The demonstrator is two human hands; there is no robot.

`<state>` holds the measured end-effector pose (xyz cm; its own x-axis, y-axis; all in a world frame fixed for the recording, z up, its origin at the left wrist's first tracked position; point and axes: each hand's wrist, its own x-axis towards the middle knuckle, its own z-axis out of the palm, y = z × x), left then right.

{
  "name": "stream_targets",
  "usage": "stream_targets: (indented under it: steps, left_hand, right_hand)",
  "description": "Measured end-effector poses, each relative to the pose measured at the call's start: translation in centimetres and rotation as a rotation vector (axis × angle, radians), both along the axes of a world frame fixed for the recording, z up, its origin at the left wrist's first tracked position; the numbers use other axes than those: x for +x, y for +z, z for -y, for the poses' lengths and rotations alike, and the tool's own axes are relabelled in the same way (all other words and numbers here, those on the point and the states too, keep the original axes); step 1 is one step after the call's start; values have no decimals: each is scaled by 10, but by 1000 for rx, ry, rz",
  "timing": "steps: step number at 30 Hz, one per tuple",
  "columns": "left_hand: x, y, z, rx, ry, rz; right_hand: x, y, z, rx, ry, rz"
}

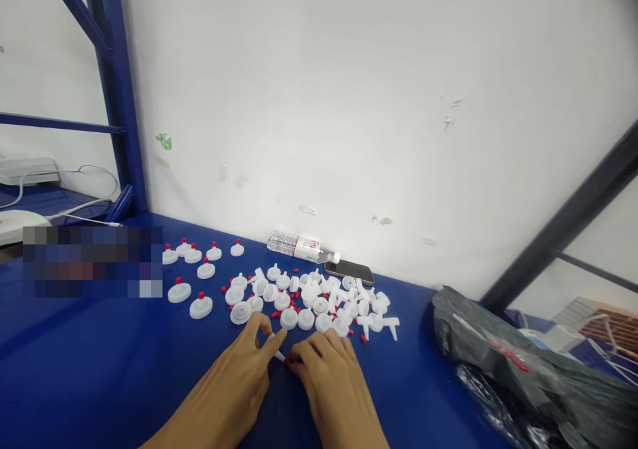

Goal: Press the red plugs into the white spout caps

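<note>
My left hand (244, 376) pinches a small white plastic part (277, 354) just above the blue table (100, 369). My right hand (329, 376) meets it from the right, fingertips pinched on a tiny red cap (288, 361) at the part's end. Right beyond my fingers lies a heap of white disc-shaped parts (309, 299) mixed with loose red caps. To the left stand several white discs topped with red caps (192, 276), spread apart.
A clear water bottle (302, 246) lies by the white wall with a phone (349, 271) beside it. A dark grey plastic bag (508, 362) sits at the right. Blue rack posts (117, 90) rise at the left; a dark diagonal brace (563, 223) crosses at the right.
</note>
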<state>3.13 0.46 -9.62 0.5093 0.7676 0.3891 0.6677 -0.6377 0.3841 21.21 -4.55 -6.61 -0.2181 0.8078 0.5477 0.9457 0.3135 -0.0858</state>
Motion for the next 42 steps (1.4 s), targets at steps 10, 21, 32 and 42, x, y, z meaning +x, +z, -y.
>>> stream_targets:
  steps: [10, 21, 32, 42]
  left_hand:
    - [-2, 6, 5, 0, -27, -16]
    - [-6, 14, 3, -135, -135, 86]
    - [-5, 33, 3, -116, -143, 348]
    - [-2, 55, 18, -144, -194, 623]
  right_hand:
    - [-1, 1, 2, -13, 22, -17]
    - [1, 1, 3, -68, 26, -124]
    - [3, 23, 13, 37, 153, -474]
    - [-10, 32, 18, 88, 242, -703]
